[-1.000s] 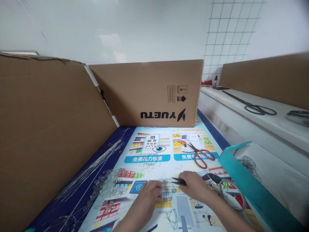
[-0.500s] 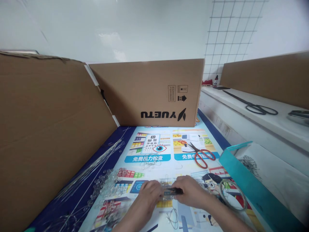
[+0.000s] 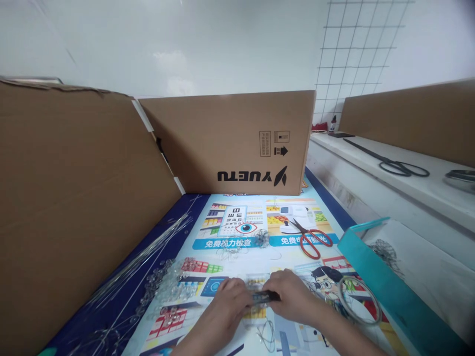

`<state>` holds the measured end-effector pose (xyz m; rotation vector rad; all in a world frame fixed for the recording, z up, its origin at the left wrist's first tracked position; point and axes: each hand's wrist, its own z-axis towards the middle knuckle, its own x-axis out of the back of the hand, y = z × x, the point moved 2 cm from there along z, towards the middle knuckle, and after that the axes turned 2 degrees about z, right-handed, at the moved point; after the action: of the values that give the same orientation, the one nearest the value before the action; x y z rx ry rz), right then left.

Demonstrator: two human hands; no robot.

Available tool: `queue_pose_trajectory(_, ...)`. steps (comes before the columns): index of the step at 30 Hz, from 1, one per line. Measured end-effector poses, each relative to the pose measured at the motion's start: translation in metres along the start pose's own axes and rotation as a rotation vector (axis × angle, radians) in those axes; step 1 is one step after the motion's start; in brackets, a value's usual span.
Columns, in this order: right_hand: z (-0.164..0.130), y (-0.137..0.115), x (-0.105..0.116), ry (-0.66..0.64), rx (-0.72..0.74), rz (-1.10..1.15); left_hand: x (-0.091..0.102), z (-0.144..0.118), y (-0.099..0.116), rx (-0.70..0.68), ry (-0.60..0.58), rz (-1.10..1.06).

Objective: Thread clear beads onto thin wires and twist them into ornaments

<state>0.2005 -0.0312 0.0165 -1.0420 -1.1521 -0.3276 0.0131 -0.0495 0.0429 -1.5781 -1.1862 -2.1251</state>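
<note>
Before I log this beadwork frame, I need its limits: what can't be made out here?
Head view only:
- dark tool: mostly covered by the right hand; type unclear.
- clear beaded piece: largely under the left hand; too small to read.
- teal bag: cut off by the right edge.

Both forearms are running off the bottom edge, so nothing past the wrists is showing. The left hand (image 3: 232,299) and right hand (image 3: 291,296) are covering most of a small dark tool (image 3: 265,296), too small to identify. The clear beads (image 3: 166,287) are blurring into a glittery patch. The teal tray (image 3: 389,291) is getting cut off at the right corner.
</note>
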Motion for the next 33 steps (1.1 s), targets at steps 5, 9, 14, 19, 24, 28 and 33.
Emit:
queue_pose_trajectory(5, 0.0, -0.002, -0.001, -0.019, -0.024, -0.045, -0.003, 0.001, -0.001, 0.019, -0.003, 0.037)
queue_pose_trajectory(9, -0.003, -0.002, -0.001, -0.017, -0.008, -0.042, -0.006, 0.001, -0.005, -0.024, 0.028, 0.017)
queue_pose_trajectory(14, 0.001, 0.007, 0.014, 0.068, -0.064, -0.053, 0.003, -0.001, -0.017, -0.099, 0.113, -0.038)
queue_pose_trajectory(19, 0.029, 0.027, 0.048, 0.26, -0.297, -0.203, 0.038, -0.017, -0.025, -0.042, 0.279, -0.076)
queue_pose_trajectory(24, 0.073, 0.048, 0.055, 0.223, -0.367, -0.288, 0.078, -0.046, -0.012, -0.033, 0.329, -0.067)
queue_pose_trajectory(28, 0.093, 0.063, 0.045, 0.162, -0.385, -0.307, 0.088, -0.088, -0.007, 0.008, 0.2, 0.006)
queue_pose_trajectory(33, 0.101, 0.072, 0.041, 0.167, -0.355, -0.305, 0.073, -0.152, -0.011, 0.267, 0.198, 0.042)
